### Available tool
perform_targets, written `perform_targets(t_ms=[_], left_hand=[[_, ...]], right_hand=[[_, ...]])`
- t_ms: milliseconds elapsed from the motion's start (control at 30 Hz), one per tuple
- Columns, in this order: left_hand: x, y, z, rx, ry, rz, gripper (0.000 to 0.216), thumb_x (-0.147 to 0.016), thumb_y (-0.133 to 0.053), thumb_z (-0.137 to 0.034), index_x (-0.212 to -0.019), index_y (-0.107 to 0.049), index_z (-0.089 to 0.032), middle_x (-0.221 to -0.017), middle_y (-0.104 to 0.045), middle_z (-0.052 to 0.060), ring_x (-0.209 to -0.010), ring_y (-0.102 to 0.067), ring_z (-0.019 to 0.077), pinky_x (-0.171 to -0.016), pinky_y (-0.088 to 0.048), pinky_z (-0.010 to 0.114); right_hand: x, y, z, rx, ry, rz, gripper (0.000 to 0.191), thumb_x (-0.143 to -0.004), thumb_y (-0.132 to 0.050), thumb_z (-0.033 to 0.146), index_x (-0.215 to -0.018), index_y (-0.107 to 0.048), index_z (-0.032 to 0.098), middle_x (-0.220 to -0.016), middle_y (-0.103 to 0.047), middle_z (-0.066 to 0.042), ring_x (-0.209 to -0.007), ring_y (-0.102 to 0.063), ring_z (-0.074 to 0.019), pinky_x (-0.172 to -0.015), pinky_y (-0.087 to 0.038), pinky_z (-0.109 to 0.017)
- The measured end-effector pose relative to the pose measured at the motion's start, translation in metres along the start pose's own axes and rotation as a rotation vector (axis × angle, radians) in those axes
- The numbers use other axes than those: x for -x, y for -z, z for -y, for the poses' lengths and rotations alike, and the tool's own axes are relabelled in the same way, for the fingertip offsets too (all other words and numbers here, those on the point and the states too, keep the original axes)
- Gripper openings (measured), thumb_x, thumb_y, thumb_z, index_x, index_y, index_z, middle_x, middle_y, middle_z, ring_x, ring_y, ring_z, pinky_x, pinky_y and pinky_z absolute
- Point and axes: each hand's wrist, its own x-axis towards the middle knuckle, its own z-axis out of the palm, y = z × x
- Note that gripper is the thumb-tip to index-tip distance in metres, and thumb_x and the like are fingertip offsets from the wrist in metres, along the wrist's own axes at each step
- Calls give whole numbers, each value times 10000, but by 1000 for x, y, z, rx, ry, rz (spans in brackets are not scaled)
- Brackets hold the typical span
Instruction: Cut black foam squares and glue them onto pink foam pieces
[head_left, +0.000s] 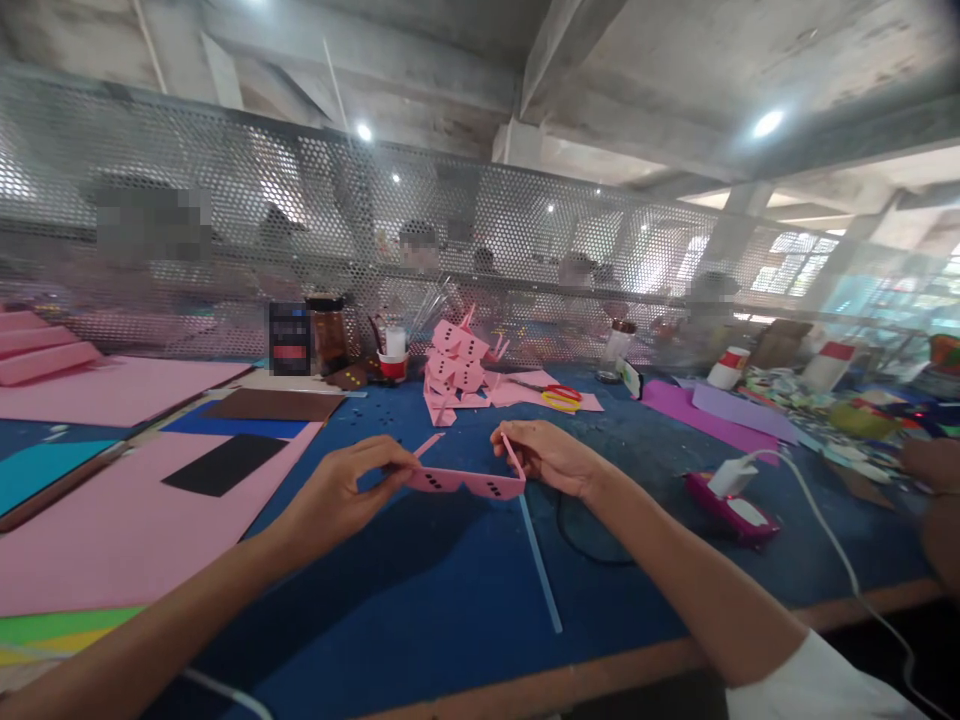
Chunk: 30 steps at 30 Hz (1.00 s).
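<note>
A pair of pink paper glasses [463, 484] with black dots on its front is held up over the blue table. My left hand [375, 467] pinches the glasses at their left corner. Around the right temple arm, my right hand [550, 455] has its fingers closed. Just beyond my hands stands a pile of similar pink paper glasses [457, 365]. Below my right hand lies a thin translucent stick [541, 570]. Scissors [561, 397] with red and yellow handles rest on pink paper behind my right hand.
Pink sheets [90, 540] with a black piece [223, 465] cover the left side. At right are a magenta power strip [731, 508] with a white plug and cable, and purple sheets [712, 415]. A brown jar [328, 335] stands before the perforated metal screen [510, 250]. Another person's hand [930, 465] shows far right.
</note>
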Motion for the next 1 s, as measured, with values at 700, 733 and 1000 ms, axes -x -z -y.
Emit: perform_targets(t_ms=[700,733,1000], left_hand=[[-3,2,0,49,123,-37,230,-856,-545,-389,-859,-696,-214,-869,-705,41,-849,-619,220,-799,-468,322],[-2,2,0,42,116,-37,222,-860,-543,-374,-862,-696,-213,-869,-704,38,-848,-620,218,-801,-467,321],[-1,1,3,19,85,-36,195,-872,-539,-329,-863,-692,-208,-862,-699,36,-837,-620,208,-778,-460,309]], right_hand=[[-6,-7,-23,10,48,-136,387,-776,-691,536,-688,-608,169,-607,-537,34,-509,-438,-68,-480,-359,-187],[-6,-8,-23,30,69,-160,386,-779,-687,533,-674,-607,170,-592,-526,38,-505,-431,-67,-471,-343,-186],[-6,-6,-23,48,125,-185,381,-810,-658,536,-718,-650,167,-639,-538,18,-537,-439,-71,-479,-349,-180]])
